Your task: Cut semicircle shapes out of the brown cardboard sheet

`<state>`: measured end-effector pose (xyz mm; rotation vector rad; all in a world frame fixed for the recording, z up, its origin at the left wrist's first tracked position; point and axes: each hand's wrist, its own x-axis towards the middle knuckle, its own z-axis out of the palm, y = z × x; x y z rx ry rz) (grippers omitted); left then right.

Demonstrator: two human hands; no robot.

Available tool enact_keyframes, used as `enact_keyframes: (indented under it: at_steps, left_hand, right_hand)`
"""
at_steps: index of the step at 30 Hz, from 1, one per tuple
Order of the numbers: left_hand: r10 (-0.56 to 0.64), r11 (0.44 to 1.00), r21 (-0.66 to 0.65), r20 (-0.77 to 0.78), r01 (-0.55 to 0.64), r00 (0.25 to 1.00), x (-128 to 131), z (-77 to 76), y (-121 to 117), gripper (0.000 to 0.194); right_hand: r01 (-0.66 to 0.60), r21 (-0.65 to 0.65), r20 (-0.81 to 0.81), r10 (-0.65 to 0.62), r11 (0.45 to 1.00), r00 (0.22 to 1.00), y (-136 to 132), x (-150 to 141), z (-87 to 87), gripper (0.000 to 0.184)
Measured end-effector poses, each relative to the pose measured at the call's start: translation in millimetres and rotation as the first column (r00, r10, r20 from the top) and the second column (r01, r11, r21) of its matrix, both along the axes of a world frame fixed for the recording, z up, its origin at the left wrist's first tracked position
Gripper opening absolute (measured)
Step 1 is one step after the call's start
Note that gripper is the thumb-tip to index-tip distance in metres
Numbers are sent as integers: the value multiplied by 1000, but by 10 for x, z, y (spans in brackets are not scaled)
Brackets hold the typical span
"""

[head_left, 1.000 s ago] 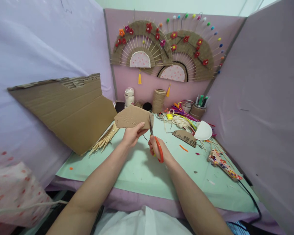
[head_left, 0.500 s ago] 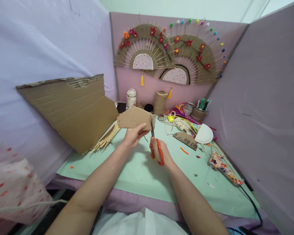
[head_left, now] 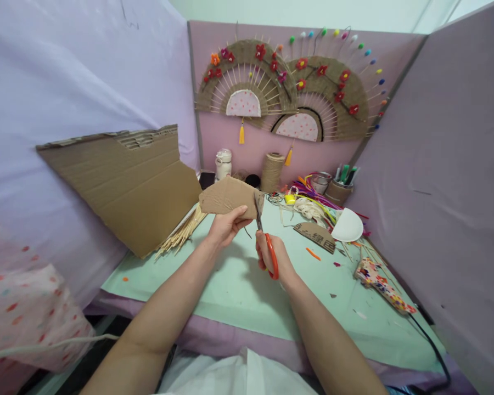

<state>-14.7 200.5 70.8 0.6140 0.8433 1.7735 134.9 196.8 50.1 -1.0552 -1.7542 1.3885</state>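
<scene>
My left hand (head_left: 229, 226) grips a small piece of brown cardboard (head_left: 226, 196) by its lower edge, thumb on the near face. The piece is held up above the table, its top edge peaked. My right hand (head_left: 274, 253) is closed round the red-orange handles of a pair of scissors (head_left: 273, 258). The blades point upward and lie across the right end of the cardboard, with one blade visible in front of it. Fingers inside the far handle loop are partly hidden.
A large cardboard sheet (head_left: 127, 192) leans at the left beside thin sticks (head_left: 184, 233). Farther back stand a white bottle (head_left: 223, 164) and a twine spool (head_left: 272, 171). To the right lie a half-round cardboard piece (head_left: 315, 236), a white disc (head_left: 347, 225) and a patterned glue gun (head_left: 382, 286).
The whole view has shifted slightly, so things appear a little farther right. Both hands keep their holds, with the scissors still across the cardboard's right end.
</scene>
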Motion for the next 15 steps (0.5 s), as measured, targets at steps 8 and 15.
enact_keyframes:
  at_steps: [8,15]
  left_hand:
    - [26,999,-34,139,-21,990,41,-18,39,32]
    - [56,998,-19,102,-54,993,43,13,29,34]
  right_hand:
    - [44,20,36,-45,999,998,10,-21,-22,50]
    - [31,25,55,-32,999,998,43,-47,-101,52]
